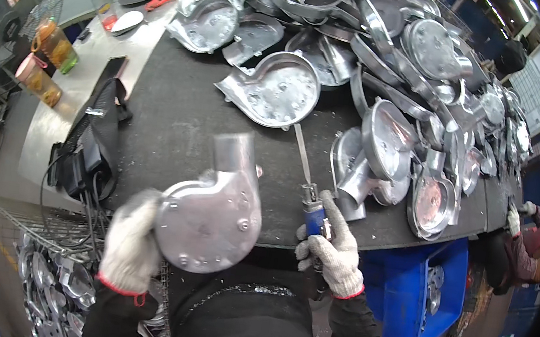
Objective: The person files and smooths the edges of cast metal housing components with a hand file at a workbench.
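Note:
My left hand (132, 240), in a white knitted glove with a red cuff, grips the left edge of a silvery cast-metal blower housing (210, 225). The housing is held in front of my body, its short spout pointing up and away. My right hand (339, 256), gloved alike, is closed round a blue air file (315, 220). Its long flat blade (301, 152) points away from me, the tip near another blower housing (278, 92) that lies on the dark bench. The blade and the held housing are apart. My left fingers are partly blurred.
A large heap of metal housings (392, 55) covers the bench's far and right side. A blue crate (410, 297) stands below on the right, a wire basket of metal parts (53, 290) on the left. Bottles (41, 80) and a black bag (95, 140) sit left. Another person (521, 250) works far right.

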The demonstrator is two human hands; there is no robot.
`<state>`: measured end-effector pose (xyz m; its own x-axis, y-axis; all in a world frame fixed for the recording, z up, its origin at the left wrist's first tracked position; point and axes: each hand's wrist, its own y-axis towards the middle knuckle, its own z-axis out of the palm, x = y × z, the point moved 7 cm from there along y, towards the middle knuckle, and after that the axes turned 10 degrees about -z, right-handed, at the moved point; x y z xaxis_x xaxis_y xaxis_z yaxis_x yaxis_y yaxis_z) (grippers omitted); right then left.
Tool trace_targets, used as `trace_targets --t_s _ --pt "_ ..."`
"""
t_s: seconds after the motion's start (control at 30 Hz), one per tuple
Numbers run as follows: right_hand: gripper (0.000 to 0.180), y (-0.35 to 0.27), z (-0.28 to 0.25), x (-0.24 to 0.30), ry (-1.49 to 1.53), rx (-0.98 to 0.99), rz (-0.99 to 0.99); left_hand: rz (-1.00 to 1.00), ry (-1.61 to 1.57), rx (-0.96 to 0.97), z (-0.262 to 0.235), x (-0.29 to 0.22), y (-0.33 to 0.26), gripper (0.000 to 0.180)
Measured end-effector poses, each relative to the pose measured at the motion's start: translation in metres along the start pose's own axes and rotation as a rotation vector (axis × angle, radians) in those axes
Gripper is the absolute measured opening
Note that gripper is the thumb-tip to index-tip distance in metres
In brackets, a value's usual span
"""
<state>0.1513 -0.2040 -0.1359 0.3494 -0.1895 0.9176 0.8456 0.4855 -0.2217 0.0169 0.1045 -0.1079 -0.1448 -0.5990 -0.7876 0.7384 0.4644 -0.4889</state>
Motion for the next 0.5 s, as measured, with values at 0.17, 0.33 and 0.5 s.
trace_targets --t_s 0.17,0.33,0.5 --pt "0.084 -0.026 -0.025 0.008 0.063 -0.097 -0.138 0.463 0.622 0.201 0.068 -0.03 -0.034 0.019" --pt "0.082 -0.063 -0.043 0.024 -0.102 -0.053 0.001 1.118 1.569 0.237 0.066 0.013 -0.006 0.029" --pt "0.085 -0.082 -0.035 0.029 -0.713 0.285 0.152 0.977 1.514 0.08 0.044 0.021 0.005 0.024"
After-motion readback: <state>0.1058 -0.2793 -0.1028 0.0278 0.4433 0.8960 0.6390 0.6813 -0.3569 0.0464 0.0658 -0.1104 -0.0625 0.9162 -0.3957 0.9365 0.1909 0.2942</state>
